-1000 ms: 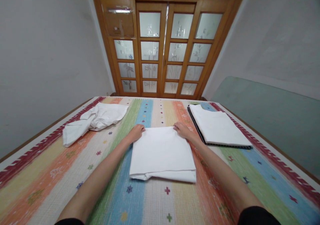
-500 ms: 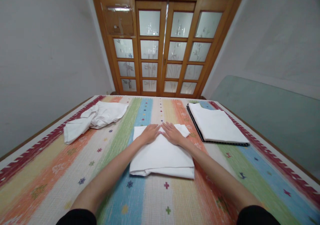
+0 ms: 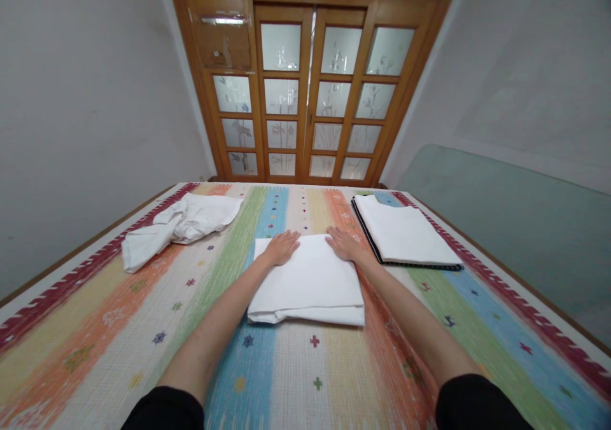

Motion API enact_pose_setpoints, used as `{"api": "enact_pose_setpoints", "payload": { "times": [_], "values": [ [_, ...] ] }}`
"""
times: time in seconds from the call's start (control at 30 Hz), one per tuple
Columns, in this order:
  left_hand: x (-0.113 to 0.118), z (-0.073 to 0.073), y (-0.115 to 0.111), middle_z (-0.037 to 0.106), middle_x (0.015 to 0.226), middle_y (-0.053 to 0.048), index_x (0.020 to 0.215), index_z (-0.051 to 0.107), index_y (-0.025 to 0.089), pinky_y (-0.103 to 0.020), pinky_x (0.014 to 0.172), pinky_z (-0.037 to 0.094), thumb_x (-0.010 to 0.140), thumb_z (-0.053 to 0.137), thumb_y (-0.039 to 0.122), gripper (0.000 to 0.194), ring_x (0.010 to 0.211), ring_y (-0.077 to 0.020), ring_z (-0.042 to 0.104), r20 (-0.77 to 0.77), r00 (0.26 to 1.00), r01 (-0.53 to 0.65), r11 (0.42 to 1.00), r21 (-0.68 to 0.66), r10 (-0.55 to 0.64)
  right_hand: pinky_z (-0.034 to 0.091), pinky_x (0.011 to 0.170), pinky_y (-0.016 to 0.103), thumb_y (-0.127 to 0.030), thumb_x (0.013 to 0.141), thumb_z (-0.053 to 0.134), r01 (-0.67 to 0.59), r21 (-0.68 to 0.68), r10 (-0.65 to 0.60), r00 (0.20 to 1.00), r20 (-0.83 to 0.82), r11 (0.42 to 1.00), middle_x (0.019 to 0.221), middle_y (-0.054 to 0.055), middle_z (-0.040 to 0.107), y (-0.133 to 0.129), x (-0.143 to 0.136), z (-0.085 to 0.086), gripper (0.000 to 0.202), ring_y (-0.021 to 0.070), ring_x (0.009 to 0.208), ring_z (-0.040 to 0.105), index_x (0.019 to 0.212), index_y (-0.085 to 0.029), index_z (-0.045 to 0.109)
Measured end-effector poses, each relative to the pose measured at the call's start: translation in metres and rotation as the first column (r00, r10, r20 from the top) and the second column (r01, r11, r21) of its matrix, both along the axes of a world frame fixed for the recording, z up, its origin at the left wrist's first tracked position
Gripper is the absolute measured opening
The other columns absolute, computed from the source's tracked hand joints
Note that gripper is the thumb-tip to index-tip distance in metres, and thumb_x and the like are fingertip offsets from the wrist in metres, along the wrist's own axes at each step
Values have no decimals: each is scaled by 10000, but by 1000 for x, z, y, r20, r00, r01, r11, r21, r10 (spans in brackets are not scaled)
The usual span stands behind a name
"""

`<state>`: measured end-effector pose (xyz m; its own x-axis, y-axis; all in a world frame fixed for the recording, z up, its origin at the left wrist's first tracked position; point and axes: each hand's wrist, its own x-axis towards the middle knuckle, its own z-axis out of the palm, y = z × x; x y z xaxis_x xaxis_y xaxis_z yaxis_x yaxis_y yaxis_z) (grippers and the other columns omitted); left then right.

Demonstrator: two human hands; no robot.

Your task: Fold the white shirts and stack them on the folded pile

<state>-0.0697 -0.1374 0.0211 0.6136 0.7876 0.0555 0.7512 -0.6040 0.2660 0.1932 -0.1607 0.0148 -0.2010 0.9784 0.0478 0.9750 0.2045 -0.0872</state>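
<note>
A folded white cloth [image 3: 308,284] lies in front of me on the striped cover, its near edge showing layers. My left hand [image 3: 282,247] rests flat on its far left part, fingers stretched out and holding nothing. On the far right corner of the same cloth lies my right hand [image 3: 342,243], open, with its fingers spread. A crumpled white cloth [image 3: 186,221] is at the far left. To the right, a folded white garment [image 3: 408,229] sits on top of a black folded item [image 3: 420,266], of which only the edges show.
The striped, patterned cover [image 3: 296,379] spreads over the table. Past its far edge stands a wooden door [image 3: 308,99] with glass panes. Grey walls rise on both sides, and a pale green panel [image 3: 515,226] leans along the right side.
My hands were close together at the middle of the cloth's far part. They have moved apart, the right one to the right corner, which now lies flat.
</note>
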Motion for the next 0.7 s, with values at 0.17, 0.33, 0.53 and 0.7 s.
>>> {"api": "enact_pose_setpoints", "payload": {
  "times": [0.17,0.33,0.53,0.7],
  "values": [
    [2,0,3,316,1522,-61,1441,341,208,-394,1140,168,983,187,420,528,1431,-232,189,-41,998,-48,999,-2,47,156,1113,578,-382,980,275,68,57,-71,997,35,996,1521,161,258,2,-6,7,538,347,1414,164,1420,-89,375],
    [2,5,10,276,1535,-102,1428,350,175,-471,1123,201,975,243,416,524,1432,-295,163,-98,987,-128,992,5,128,205,1107,582,-402,966,349,-160,220,163,987,3,962,1524,212,196,-29,-48,18,590,352,1423,105,1432,-40,340],
    [-11,14,21,293,1519,-157,1393,392,151,-525,1082,264,971,290,347,477,1408,-331,225,-141,956,-256,967,20,256,227,1148,465,-400,979,371,-676,111,682,731,-28,728,1537,115,229,-94,-78,15,568,257,1432,122,1477,-144,277],
    [-25,20,16,369,1472,-171,1307,480,165,-467,1032,359,972,299,325,413,1335,-299,376,-148,932,-328,944,41,331,213,1154,443,-317,1007,303,-612,98,617,785,-43,785,1529,44,275,-96,-35,5,472,199,1426,172,1472,-238,291]
  ]
}}
